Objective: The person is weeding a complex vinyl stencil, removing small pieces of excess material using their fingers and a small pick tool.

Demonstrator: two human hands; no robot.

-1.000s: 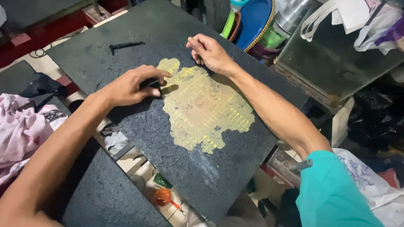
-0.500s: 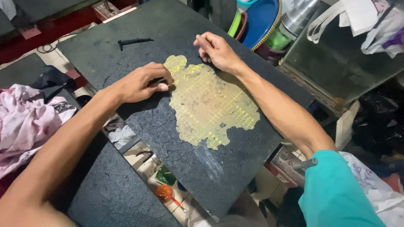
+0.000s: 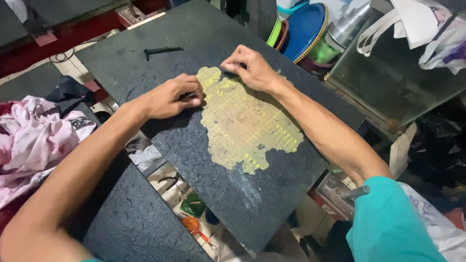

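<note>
A dark speckled board (image 3: pixel 247 194) lies tilted in front of me, with a worn yellow-green gridded patch (image 3: pixel 243 122) in its middle. My left hand (image 3: pixel 170 96) rests on the board at the patch's upper left edge, fingers curled, and I cannot tell whether it holds a small dark item. My right hand (image 3: pixel 251 67) presses its pinched fingertips on the board at the patch's top edge. A thin black stick (image 3: pixel 162 50) lies on the board farther back, apart from both hands.
Another dark board (image 3: pixel 137 231) sits lower left, with pink and white cloth (image 3: pixel 21 142) beside it. Stacked coloured bowls (image 3: pixel 299 34) and a glass-topped surface (image 3: pixel 400 79) with white bags stand at the right. Small clutter lies on the floor below the boards.
Both hands stay at the top of the yellow patch with only slight finger shifts. The camera view has drifted a little.
</note>
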